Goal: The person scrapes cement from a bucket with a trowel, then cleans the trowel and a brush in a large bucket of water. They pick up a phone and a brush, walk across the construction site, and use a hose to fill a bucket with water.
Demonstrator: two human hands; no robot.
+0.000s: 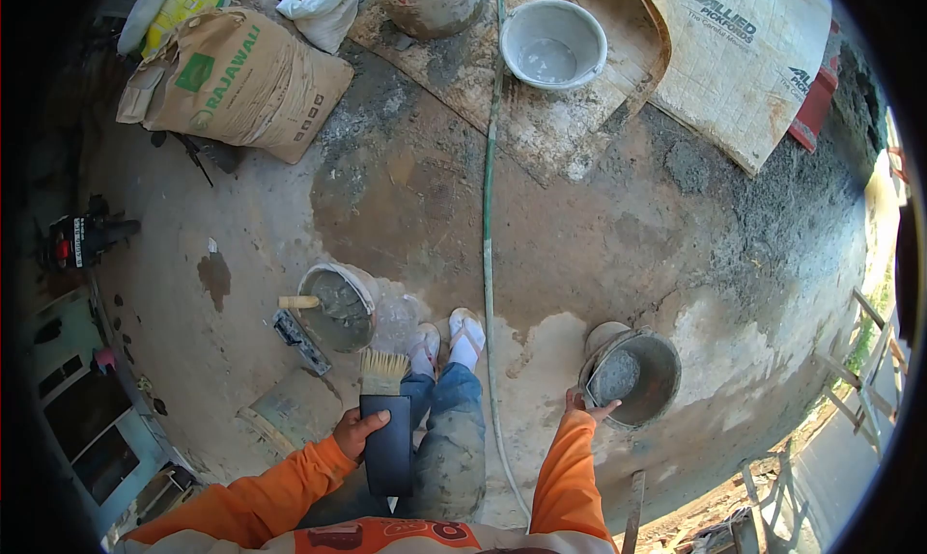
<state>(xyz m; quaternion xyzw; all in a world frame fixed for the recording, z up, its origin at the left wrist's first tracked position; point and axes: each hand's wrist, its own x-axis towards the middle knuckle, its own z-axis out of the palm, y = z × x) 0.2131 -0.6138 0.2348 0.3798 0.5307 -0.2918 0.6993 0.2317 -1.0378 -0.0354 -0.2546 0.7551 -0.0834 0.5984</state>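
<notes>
My left hand is closed round a wide brush, its pale bristles pointing away from me and its body a flat black block. My right hand grips a grey bucket at its near left rim, where a thin wire handle shows; some fingers are hidden behind the rim. This bucket tilts towards the right, with grey material at its bottom. Beyond the brush stands another bucket holding wet grey mortar and a tool with a wooden handle. A mortar-smeared trowel lies beside it.
A green hose runs along the floor past my feet. At the back are a cement sack, a pale basin and a printed board. A smeared board lies left of my legs; a motorcycle stands far left.
</notes>
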